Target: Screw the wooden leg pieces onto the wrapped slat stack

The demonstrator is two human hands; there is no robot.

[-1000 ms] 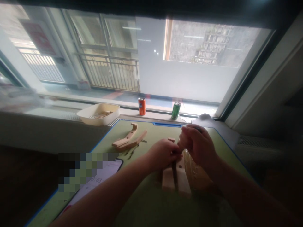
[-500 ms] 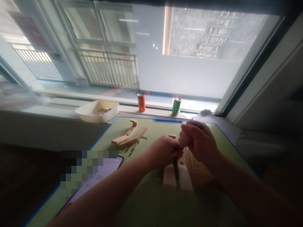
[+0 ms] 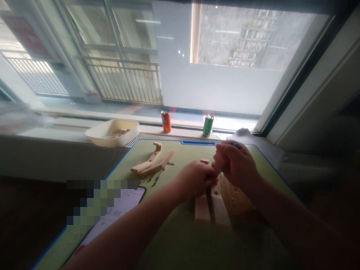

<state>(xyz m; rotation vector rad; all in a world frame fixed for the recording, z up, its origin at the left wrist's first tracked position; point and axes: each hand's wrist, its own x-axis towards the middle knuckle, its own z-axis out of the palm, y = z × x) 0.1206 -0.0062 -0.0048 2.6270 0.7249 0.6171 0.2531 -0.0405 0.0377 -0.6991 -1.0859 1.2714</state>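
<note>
Nearest, at seven o'clock from the hands, a phone was seen lying face up on the green mat, its screen partly blurred out. At the mat's centre two pale wooden blocks were laid side by side with a dark slot between them, and a rounded, hole-dotted panel was set against them at three o'clock. The left hand was laid over the blocks' far end with its fingers curled down and pressed together; whether anything small was pinched under them could not be told. The right hand was held just beside it at two o'clock, closed into a fist around a slim tool, of which only a dark end showed above the knuckles. The step in hand was judged to be the fastening of a part at the blocks' far end. The next move would call for the blocks to be kept pinned flat and the tool kept upright. Farther off, at ten o'clock, two curved pieces were stacked, with thin metal pins close by. Beyond, on the sill, a basket, an orange can and a green can were ranged below the window.
</note>
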